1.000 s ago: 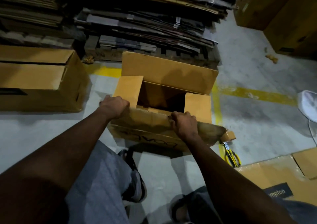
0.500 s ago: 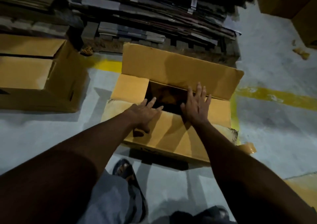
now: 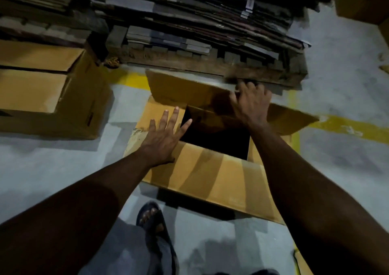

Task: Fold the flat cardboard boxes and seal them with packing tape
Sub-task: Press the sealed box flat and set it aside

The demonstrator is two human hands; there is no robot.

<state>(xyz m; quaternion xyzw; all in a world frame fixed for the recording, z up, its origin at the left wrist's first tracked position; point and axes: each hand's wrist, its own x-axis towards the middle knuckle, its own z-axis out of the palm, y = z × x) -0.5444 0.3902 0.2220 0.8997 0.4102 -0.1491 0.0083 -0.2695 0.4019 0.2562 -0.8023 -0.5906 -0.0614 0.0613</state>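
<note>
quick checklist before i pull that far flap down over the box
1. Near flap folded down flat: ok, left hand presses on it, fingers spread.
2. Right hand on the far flap: ok, fingers over its top edge.
3. Left side flap tucked in: ok, it lies under the left fingertips.
4. Right side flap: cannot tell, the right arm hides most of it.
5. Opening clear: cannot tell, too dark inside.
6. Packing tape within reach: cannot tell, none in view.
</note>
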